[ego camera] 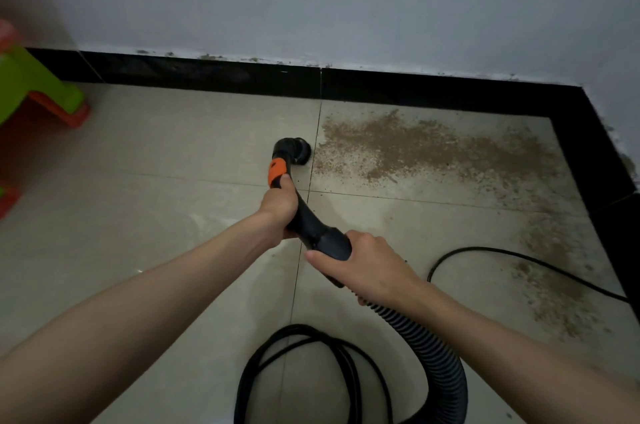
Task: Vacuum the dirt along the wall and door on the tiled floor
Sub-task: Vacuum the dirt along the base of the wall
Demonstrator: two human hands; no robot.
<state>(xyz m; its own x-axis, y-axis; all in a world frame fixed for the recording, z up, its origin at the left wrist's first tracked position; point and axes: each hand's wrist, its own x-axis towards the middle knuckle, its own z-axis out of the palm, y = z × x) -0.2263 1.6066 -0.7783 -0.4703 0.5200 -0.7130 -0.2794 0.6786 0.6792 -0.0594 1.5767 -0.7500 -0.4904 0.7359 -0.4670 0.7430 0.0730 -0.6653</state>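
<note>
Two bare hands work one vacuum wand. The left hand (280, 204) has its fingers wrapped around the black handle (304, 215) just below the single orange collar (277, 173). The right hand (360, 259) grips the thicker cuff where the handle meets the ribbed hose (436, 361), thumb laid along its underside. One round black nozzle (294, 152) sits on the tiled floor (173, 153), just left of a grout line and right at the edge of the dirt.

The dirt (426, 148) lies in one long brown band: thickest on the tile before the wall (346, 1), then thinning as it curves down along the right-hand skirting. One black skirting strip (207, 72) runs under the wall and turns the corner at the right.

One black cable (519, 259) trails across the floor on the right, crossing the dirt; more black cable is coiled in loops (311, 371) near the bottom, beside the hose. One green and orange plastic stool (34, 87) stands at the left edge, partly out of view.
</note>
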